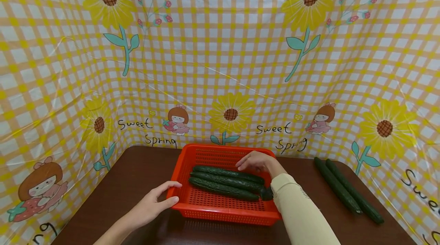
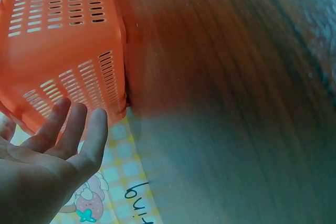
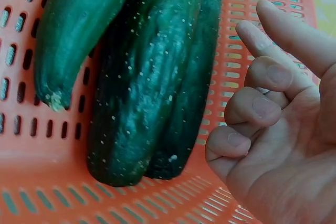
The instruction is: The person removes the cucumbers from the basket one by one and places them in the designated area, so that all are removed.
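Three cucumbers [image 1: 223, 181] lie side by side in a red perforated plastic basket [image 1: 227, 210] on the dark wood-grain table [image 1: 130, 180]. The person's left hand [image 1: 151, 203] is at the basket's left rim, thumb and fingers spread wide, seemingly touching it. The right hand [image 1: 258, 161] hangs inside the basket beside them, fingers loosely bent around nothing. Two more cucumbers [image 1: 337, 186] lie on the table, well to the right

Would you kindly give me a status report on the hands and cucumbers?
Left hand at left rim of basket. Right hand over basket, holding nothing. Three cucumbers in basket, two more on table. Nothing seen in the way.
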### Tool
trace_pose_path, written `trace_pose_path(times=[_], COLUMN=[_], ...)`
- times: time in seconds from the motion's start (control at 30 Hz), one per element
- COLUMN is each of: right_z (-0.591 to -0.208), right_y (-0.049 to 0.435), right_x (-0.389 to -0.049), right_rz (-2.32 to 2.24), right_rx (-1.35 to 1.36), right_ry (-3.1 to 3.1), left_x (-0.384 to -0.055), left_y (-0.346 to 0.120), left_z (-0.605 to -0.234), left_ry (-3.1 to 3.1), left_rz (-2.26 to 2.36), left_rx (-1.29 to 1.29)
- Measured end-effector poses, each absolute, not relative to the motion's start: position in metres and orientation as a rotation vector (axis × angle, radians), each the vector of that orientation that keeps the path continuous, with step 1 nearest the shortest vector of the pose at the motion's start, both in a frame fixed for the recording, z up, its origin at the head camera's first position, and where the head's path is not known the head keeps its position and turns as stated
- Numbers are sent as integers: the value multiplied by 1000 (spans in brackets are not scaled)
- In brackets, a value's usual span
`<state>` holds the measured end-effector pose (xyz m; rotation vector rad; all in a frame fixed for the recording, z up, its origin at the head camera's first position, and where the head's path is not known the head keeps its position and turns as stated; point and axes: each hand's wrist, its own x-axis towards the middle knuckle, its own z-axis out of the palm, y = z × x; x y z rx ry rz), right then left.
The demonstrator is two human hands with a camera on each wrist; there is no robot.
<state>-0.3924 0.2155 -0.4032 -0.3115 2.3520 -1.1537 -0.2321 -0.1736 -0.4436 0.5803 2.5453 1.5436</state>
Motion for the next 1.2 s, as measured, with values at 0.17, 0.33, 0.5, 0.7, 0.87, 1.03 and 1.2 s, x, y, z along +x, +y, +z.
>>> trace_pose_path(times=[0.17, 0.33, 0.5, 0.7, 0.87, 1.03, 1.2], right_z=[-409, -412, -413, -415, -418, -418, -418], right_y=[210, 207, 208, 207, 206, 205, 204], right_x=[-390, -386, -387, -390, -391, -392, -392], right_rz=[-1100, -1085, -1052, -975, -949, -938, -922], right_rx=[-296, -270, -268, -271, -254, -266, -262], right_ry=[2399, 2428, 2430, 2451, 2454, 2458, 2470], left_x=[-233, -233, -234, -234, -234, -235, -235], left_y=[-174, -173, -173, -173, -173, -174, -175], left_z=[-446, -446, -444, -443, -443, -443, -444], left_ry=[2547, 2544, 2535, 2522, 2530, 2542, 2549], left_rz=[1540, 1530, 1530, 1535, 1525, 1525, 1518], left_rx=[578, 577, 590, 601, 603, 609, 605])
